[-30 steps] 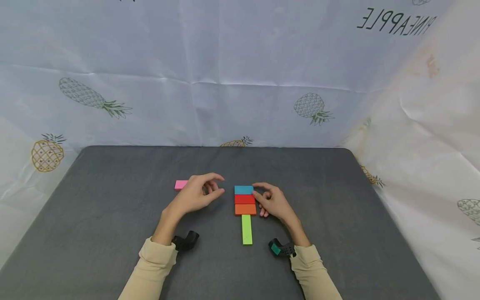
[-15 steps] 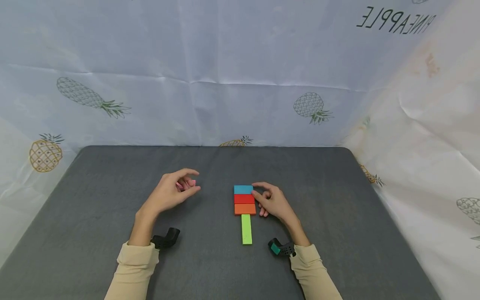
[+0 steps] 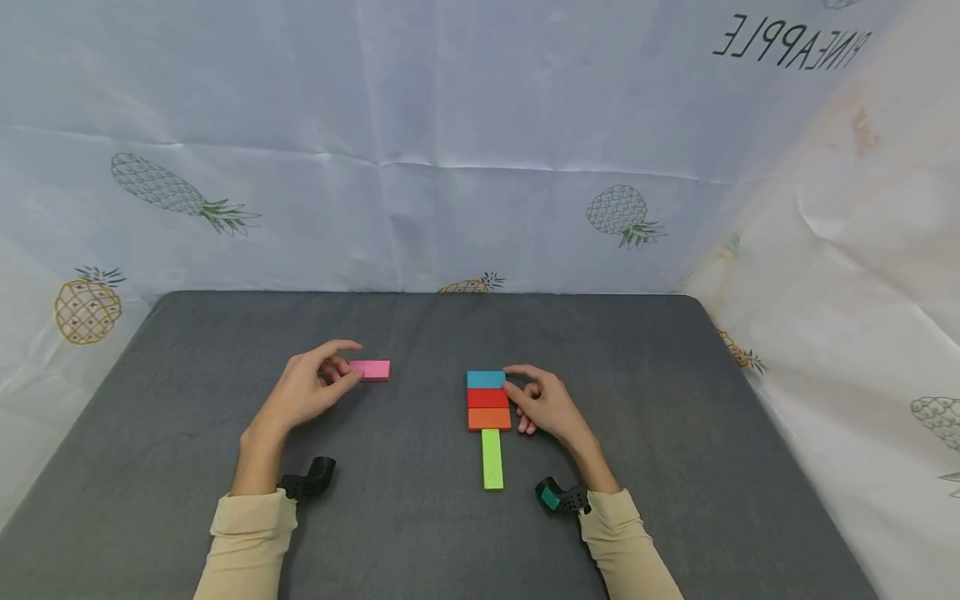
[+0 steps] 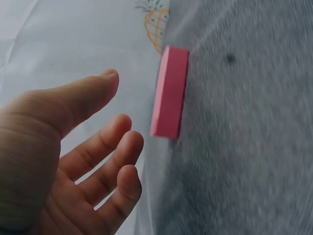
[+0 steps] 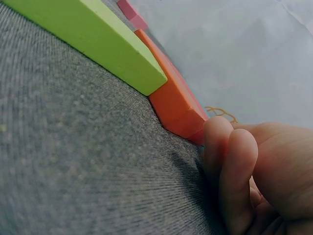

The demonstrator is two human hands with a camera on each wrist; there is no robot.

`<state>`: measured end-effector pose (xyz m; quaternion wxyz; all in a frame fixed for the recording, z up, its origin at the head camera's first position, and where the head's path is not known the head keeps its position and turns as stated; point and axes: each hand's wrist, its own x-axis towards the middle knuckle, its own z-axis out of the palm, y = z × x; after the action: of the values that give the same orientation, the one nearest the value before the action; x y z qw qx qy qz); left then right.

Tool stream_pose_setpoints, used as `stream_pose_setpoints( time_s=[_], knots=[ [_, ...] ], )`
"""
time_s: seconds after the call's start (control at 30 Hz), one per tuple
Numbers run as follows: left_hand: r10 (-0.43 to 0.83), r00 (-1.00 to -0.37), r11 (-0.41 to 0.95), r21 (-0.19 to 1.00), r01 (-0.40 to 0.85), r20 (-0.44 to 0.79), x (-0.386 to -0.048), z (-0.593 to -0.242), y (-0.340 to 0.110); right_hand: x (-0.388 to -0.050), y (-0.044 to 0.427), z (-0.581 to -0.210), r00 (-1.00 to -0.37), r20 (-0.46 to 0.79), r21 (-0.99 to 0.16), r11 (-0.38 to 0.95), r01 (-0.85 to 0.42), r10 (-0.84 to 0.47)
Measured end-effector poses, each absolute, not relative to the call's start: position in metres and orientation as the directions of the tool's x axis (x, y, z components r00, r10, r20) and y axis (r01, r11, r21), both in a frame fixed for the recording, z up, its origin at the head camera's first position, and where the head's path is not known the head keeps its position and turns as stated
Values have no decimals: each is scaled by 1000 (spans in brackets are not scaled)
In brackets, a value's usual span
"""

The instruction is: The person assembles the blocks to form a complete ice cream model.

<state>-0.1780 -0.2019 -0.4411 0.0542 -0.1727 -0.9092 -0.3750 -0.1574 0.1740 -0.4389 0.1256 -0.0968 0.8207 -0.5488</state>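
Observation:
Near the table's middle, a blue block [image 3: 486, 380], a red block [image 3: 488, 398] and an orange block [image 3: 489, 419] lie side by side, touching. A green block [image 3: 492, 459] extends toward me from the orange one, also visible in the right wrist view. My right hand [image 3: 549, 404] pinches the blue block's right end between thumb and index finger; the other fingers are curled beside the row. Further left a pink block [image 3: 373, 371] lies apart. My left hand [image 3: 307, 385] is just left of it, fingers loosely bent; the left wrist view shows a gap between thumb and pink block [image 4: 171, 93].
The dark grey table [image 3: 637, 350] meets a hanging cloth [image 3: 480, 125] printed with pineapples along its back edge. A black wrist camera mount [image 3: 309, 480] sits at the left wrist, and another mount [image 3: 562, 496] at the right.
My left hand has moved left, passing over the pink block, which now shows fully to its right. My right hand and the coloured row have stayed in place.

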Motion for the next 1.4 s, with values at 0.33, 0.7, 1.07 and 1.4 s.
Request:
stream_pose_setpoints(
  time_s=[0.33,0.7,1.07,1.4],
  knots=[
    [241,-959,697,661,278,150,-179,-449,-212,-156,174,-439,-950,-98,-926,378,-22,-296],
    [218,-963,718,642,268,158,-180,-455,-209,-157,174,-439,-951,-99,-926,377,-20,-294],
    [265,-953,740,603,298,146,-182,-457,-204,-157,174,-440,-951,-80,-925,378,-41,-299],
    [253,-954,738,607,296,158,-182,-457,-200,-169,180,-472,-957,-80,-922,385,-35,-279]
  ],
)
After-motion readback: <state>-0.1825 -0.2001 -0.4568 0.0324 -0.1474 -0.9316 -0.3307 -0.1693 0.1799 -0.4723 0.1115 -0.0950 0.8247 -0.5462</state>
